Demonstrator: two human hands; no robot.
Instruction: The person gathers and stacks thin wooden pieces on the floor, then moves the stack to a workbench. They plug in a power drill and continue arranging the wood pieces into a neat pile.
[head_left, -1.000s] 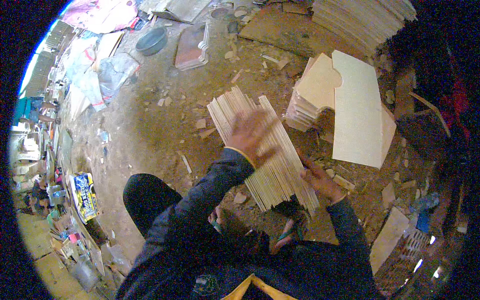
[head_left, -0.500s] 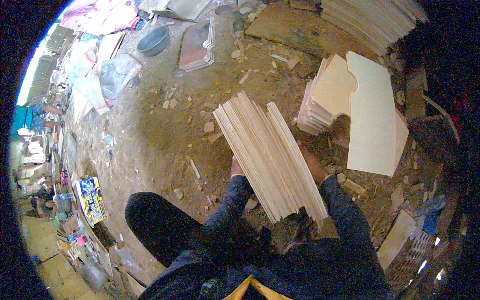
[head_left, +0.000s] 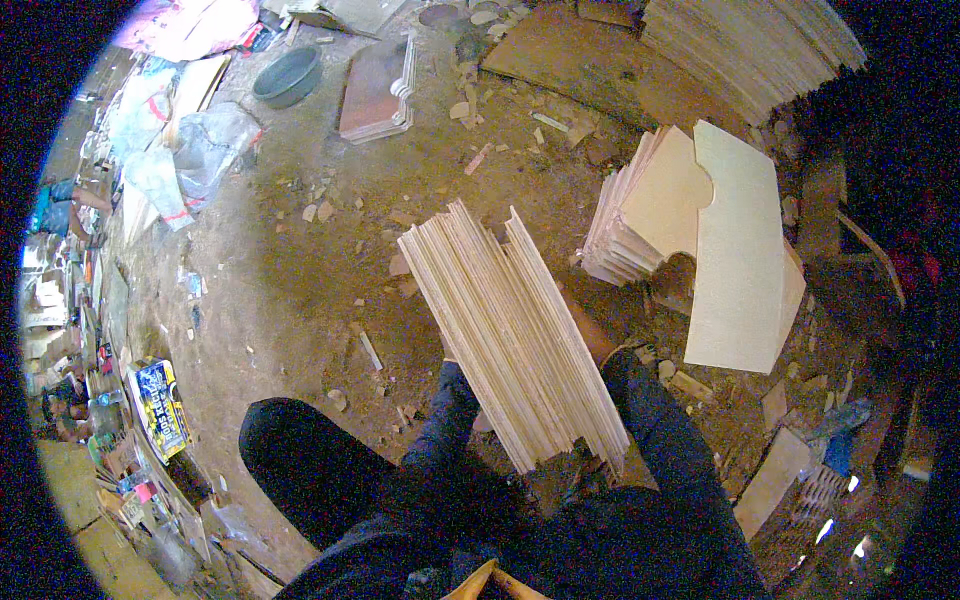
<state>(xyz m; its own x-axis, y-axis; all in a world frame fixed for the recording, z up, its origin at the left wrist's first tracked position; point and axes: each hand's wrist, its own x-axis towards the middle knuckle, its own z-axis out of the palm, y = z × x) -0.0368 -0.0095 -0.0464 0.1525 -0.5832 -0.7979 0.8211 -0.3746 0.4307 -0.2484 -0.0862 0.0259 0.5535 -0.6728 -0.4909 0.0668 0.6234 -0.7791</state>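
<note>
A thick stack of thin plywood boards is held on edge between my two hands, its layered edges facing up. At its left side my left hand is mostly hidden behind the boards. My right hand presses against the stack's right side, its fingers out of sight underneath. The board ends are uneven, with a notch at the far end and another at the near end. Right of the stack lies a pile of cut boards with curved cut-outs, and a pale board rests on it.
Wood scraps are scattered over the dirt floor. A dark basin and a small stack of reddish-brown boards stand at the far left. More boards are piled at the far right. A printed box lies at left.
The whole view has shifted slightly, so the floor and piles appear further left. My hands still hold the plywood stack, which sits a little lower in view; less of my left hand shows.
</note>
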